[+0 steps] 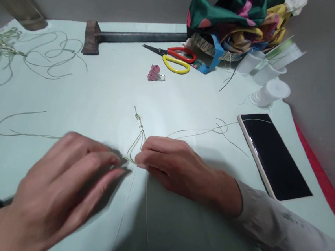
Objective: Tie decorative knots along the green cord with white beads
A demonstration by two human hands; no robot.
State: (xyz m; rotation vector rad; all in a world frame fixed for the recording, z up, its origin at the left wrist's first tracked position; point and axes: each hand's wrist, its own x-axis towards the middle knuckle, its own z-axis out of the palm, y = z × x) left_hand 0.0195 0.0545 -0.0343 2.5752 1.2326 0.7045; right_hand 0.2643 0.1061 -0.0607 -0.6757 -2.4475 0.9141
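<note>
On the desk, cord [139,119]: one knotted piece, just at 12 o'clock of the right hand [178,166]; ends cut off below.
Right fingers [148,155]: cord loop is pinched.
Left hand [67,179]: blurred; grasp cannot be told.
Counted: one scissors [176,59], three cups [273,90] at 2 o'clock.

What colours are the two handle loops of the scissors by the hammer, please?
One red, one yellow, on the steel-bladed scissors; head view.
</note>
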